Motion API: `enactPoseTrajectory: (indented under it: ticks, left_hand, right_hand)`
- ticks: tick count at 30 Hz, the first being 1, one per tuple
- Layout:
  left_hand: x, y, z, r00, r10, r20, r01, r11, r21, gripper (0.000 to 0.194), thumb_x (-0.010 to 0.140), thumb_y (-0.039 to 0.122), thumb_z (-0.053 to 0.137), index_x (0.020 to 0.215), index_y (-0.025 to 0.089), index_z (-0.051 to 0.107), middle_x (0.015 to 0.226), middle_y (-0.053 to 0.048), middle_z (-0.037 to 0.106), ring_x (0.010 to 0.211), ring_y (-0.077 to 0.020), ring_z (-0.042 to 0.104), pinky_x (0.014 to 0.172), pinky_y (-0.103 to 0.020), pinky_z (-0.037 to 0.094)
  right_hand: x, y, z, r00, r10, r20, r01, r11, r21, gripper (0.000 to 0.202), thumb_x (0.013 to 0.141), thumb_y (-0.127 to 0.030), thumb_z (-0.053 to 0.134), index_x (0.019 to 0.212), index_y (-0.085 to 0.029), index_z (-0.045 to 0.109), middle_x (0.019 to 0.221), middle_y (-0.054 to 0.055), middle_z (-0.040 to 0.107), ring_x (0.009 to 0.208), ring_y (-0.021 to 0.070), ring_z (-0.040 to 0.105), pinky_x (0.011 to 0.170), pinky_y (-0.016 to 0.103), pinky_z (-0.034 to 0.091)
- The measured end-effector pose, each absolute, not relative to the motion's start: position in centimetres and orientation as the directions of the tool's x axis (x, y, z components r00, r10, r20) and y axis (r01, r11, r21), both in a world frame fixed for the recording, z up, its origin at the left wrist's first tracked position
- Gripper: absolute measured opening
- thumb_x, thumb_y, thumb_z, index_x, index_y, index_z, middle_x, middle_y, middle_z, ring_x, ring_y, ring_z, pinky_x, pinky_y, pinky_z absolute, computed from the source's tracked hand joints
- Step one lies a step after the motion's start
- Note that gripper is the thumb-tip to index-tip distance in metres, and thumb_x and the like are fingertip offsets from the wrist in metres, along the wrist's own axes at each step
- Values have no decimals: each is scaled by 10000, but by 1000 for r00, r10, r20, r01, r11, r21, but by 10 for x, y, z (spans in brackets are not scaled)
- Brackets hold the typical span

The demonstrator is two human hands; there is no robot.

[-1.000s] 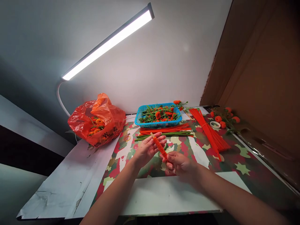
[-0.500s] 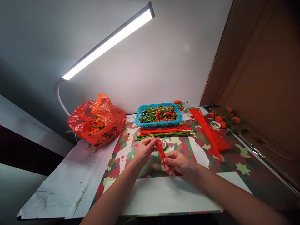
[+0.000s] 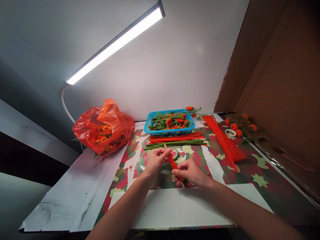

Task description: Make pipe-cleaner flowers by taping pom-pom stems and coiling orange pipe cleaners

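Note:
Between my hands is a thin wooden stick [image 3: 182, 184] with an orange pipe cleaner [image 3: 172, 162] coiled round its middle. My left hand [image 3: 158, 159] pinches the upper end of the coil, and the stick's tip pokes out above the fingers. Thumb and fingers of my right hand [image 3: 189, 172] close on the lower end, where the bare stick shows beneath. Just behind the coil a roll of green tape [image 3: 176, 154] lies on the table. Beyond it are green pipe cleaners [image 3: 180, 143] and a row of orange pipe cleaners [image 3: 185, 136].
A blue basket [image 3: 169, 133] of orange flowers with green stems stands at the back. Left of it sits a red plastic bag [image 3: 122, 128] holding more flowers. To the right lie an orange pipe-cleaner bundle [image 3: 222, 143], a white tape roll [image 3: 230, 133] and loose orange flowers [image 3: 234, 126]. A lamp [image 3: 115, 46] hangs above.
The stick has turned a little more upright, and its lower end shows more clearly below my right hand. Both hands keep their hold with only slight shifts.

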State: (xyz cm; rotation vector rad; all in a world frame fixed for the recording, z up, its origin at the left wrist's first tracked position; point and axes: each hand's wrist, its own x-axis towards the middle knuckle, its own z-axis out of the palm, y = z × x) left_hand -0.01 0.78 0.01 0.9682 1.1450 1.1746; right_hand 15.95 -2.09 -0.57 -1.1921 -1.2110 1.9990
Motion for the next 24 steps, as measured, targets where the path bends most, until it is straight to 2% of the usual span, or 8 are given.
enactPoseTrajectory:
  ticks: [2,4,6,8,10,13,19,24]
  left_hand:
    - [0,8,0,57,987,-150,-268,160,950,360,642,464,771,704,125,665,647,-33,663,577,-120,611,574,-211,470]
    - [-2,7,1,173,977,-128,-378,186,907,412,688,503,724,869,134,686,776,-76,703,697,-169,664,661,-254,495]
    - [-3,4,3,333,938,-94,-432,240,869,455,702,449,733,1033,145,666,917,-113,715,823,-219,680,741,-298,496]
    - [-5,1,3,444,894,-58,-434,271,859,465,675,326,779,1088,154,653,980,-121,714,893,-241,673,783,-314,483]
    - [-6,-1,1,481,876,-31,-429,266,863,447,654,257,799,1069,161,663,961,-109,722,906,-236,667,798,-314,472]
    - [-7,-1,-5,490,871,-15,-392,236,889,392,659,274,801,1011,153,679,880,-94,727,834,-212,670,761,-303,474]
    - [-8,0,-7,472,881,23,-304,138,942,281,682,275,785,910,152,678,791,-51,700,708,-156,641,677,-265,473]
    - [-6,-1,2,438,895,80,-254,38,966,286,684,308,781,891,147,666,738,-28,660,643,-132,610,617,-237,460]
  right_hand:
    - [163,-18,-10,-540,740,-402,-47,-504,-863,417,599,-500,785,661,-127,609,588,21,648,505,120,616,434,194,411]
    - [166,-15,-15,-615,703,-358,-124,-534,-836,417,609,-493,791,716,-125,625,583,10,648,492,103,603,470,203,435]
    - [167,-12,-19,-694,660,-289,-204,-565,-800,437,600,-503,799,728,-122,627,542,-7,627,447,82,567,465,200,424]
    - [167,-10,-22,-755,617,-220,-270,-599,-754,446,595,-511,802,724,-121,627,512,-18,611,414,67,533,447,194,401]
    - [167,-10,-24,-784,599,-161,-323,-616,-719,429,616,-501,797,721,-119,632,493,-24,599,403,59,516,447,190,385]
    - [166,-14,-26,-790,600,-126,-369,-629,-685,398,650,-481,784,715,-113,644,465,-37,579,376,46,482,457,192,371]
    - [165,-18,-25,-779,615,-125,-403,-642,-652,352,684,-447,772,723,-119,651,471,-45,567,385,36,463,481,191,364]
    - [166,-18,-24,-760,629,-161,-394,-644,-656,330,700,-426,767,731,-121,646,485,-40,571,410,35,478,490,179,355]
